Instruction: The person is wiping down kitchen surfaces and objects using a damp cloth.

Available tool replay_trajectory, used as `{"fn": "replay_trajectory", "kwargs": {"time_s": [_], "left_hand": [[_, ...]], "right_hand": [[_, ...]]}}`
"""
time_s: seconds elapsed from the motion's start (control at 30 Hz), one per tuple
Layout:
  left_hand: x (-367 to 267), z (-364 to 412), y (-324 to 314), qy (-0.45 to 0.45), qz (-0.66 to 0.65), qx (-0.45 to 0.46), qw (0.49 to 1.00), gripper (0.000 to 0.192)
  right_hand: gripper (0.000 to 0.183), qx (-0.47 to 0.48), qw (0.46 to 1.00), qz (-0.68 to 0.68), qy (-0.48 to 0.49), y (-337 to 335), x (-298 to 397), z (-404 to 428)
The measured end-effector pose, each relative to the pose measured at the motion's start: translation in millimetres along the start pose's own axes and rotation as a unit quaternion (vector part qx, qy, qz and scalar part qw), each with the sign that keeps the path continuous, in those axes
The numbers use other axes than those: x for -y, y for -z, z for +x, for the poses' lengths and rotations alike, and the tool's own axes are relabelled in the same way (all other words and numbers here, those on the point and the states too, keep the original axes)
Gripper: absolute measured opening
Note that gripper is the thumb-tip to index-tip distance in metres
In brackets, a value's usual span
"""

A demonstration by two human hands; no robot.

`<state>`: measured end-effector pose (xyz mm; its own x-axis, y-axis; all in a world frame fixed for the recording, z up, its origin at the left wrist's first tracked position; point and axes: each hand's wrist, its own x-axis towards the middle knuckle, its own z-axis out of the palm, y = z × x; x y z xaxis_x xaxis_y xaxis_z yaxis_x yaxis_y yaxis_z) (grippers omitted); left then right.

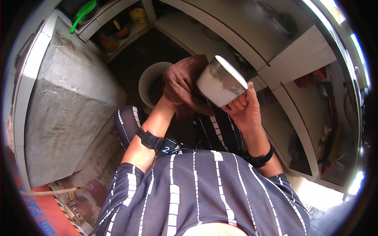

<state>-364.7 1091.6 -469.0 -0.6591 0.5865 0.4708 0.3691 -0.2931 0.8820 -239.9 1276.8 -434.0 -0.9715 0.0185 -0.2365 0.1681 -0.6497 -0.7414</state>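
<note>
My right hand point(243, 113) grips a cylindrical metal vessel point(220, 84) from below and the right, its thumb up along the bright end face. The vessel is tilted; its wall is dull white with a bare silvery band beside that end. A brown cloth point(184, 78) is wrapped around my left hand point(168, 106), so most of its fingers are hidden. The cloth is bunched against the vessel's left side and hangs down beneath it. Beyond my left hand, a pale bucket point(143, 85) stands on the dark floor, partly covered by the cloth.
A grey cement slab point(73, 97) rises on the left. Tiled shelves point(304, 50) curve around the far and right sides, holding utensils. A green plastic utensil point(84, 11) and a yellow container point(138, 16) sit at the back left. A wooden stick point(56, 191) lies lower left.
</note>
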Motion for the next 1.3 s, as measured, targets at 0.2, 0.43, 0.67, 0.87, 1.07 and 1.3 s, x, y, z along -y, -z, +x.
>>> {"fn": "replay_trajectory", "kwargs": {"time_s": [0.2,0.43,0.67,0.87,1.07,1.3], "left_hand": [[-51,5,-38,-0.092,0.529,-0.02,0.844,0.055],[-18,0,-29,-0.088,0.523,0.059,0.846,0.075],[-3,-3,-14,-0.098,0.549,-0.007,0.83,0.056],[13,-14,-18,-0.093,0.469,-0.016,0.878,0.059],[-27,-13,-14,0.046,0.356,0.015,0.933,0.058],[-53,-22,-9,0.011,0.428,0.106,0.898,0.059]], "right_hand": [[0.051,0.038,0.999,0.001,0.012,2,-9,1],[0.048,0.018,0.999,-0.021,0.028,-24,-13,-2],[0.085,-0.045,0.972,-0.229,0.034,14,19,1],[0.092,0.068,0.845,-0.527,0.052,-42,49,26],[0.095,0.106,0.844,-0.517,0.1,-49,33,27],[0.101,0.133,0.821,-0.538,0.139,-38,26,24]]}}
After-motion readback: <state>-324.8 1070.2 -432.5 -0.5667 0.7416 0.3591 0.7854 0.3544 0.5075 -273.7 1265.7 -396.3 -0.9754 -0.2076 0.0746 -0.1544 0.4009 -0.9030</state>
